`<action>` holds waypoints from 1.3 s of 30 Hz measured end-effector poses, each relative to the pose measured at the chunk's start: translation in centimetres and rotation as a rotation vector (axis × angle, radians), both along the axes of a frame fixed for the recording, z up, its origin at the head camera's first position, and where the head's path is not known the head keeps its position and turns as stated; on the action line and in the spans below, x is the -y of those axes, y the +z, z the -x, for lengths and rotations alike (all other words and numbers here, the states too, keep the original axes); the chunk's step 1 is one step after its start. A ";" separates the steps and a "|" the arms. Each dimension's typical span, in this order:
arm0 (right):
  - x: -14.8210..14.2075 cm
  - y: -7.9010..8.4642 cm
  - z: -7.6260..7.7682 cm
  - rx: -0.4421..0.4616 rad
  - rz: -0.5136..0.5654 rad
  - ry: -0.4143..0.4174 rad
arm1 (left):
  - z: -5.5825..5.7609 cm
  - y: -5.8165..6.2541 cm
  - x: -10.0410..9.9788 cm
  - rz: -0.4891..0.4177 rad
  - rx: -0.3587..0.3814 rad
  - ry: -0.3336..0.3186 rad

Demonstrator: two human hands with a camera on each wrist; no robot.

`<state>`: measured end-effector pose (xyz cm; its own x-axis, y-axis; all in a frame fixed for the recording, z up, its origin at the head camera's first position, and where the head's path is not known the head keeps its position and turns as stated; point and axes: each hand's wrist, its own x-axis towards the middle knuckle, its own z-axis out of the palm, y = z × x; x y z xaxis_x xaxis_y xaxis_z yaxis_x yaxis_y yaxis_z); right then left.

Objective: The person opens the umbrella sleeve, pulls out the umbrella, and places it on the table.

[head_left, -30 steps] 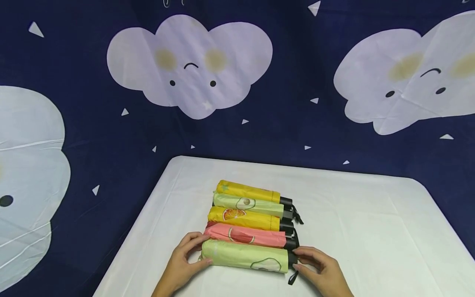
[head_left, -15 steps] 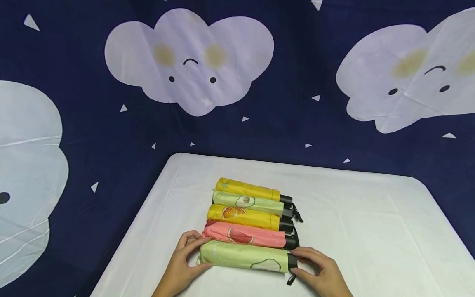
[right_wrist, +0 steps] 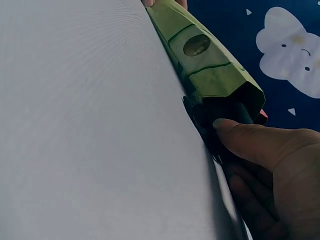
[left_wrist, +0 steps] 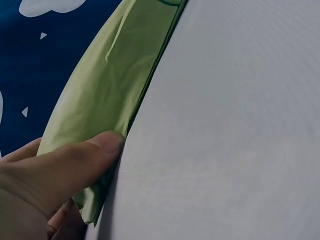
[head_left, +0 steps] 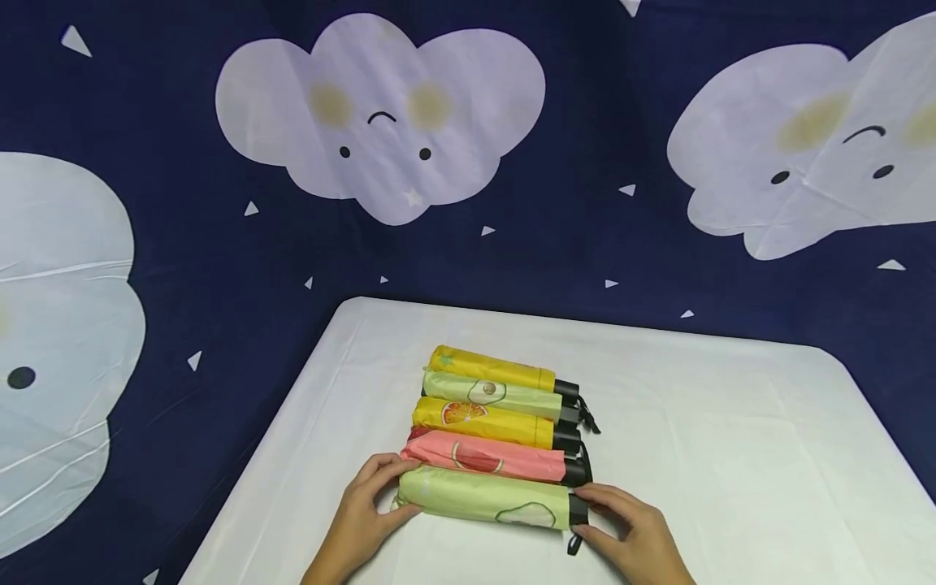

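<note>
Several folded umbrellas in printed sleeves lie side by side in a row. Nearest is a light green umbrella (head_left: pixel 483 497) with an avocado print and a black handle end (head_left: pixel 578 511). My left hand (head_left: pixel 360 513) holds its left end, thumb on the near side and fingers at the far side, as the left wrist view also shows. Its black handle end is pinched by my right hand (head_left: pixel 634 526); a strap (head_left: pixel 574 544) hangs there. Directly behind lies a pink umbrella (head_left: pixel 486 455) with a watermelon print, close against the green one.
Farther back are a yellow umbrella (head_left: pixel 504 424) with an orange-slice print, a green avocado umbrella (head_left: pixel 530 396) and another yellow umbrella (head_left: pixel 497 369). All lie on a white-covered table (head_left: pixel 731 439). A dark blue cloud-print cloth (head_left: pixel 585 244) hangs behind the table.
The head view has shifted slightly, so the backdrop and umbrellas appear a little higher. Both hands keep their hold on the near green umbrella, which has hardly moved.
</note>
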<state>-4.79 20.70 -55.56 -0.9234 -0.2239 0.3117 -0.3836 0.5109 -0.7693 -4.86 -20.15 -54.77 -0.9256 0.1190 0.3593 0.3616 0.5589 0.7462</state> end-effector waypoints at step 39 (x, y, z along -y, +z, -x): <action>-2.6 7.9 -3.7 0.307 0.639 0.193 | 0.5 7.0 -3.0 -0.842 0.376 -0.741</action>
<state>-1.11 23.34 -47.67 -0.9528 -0.2521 0.1693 -0.1404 -0.1284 -0.9817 -5.37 -17.17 -47.76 -0.7949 0.5272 0.3004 0.0693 -0.4130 0.9081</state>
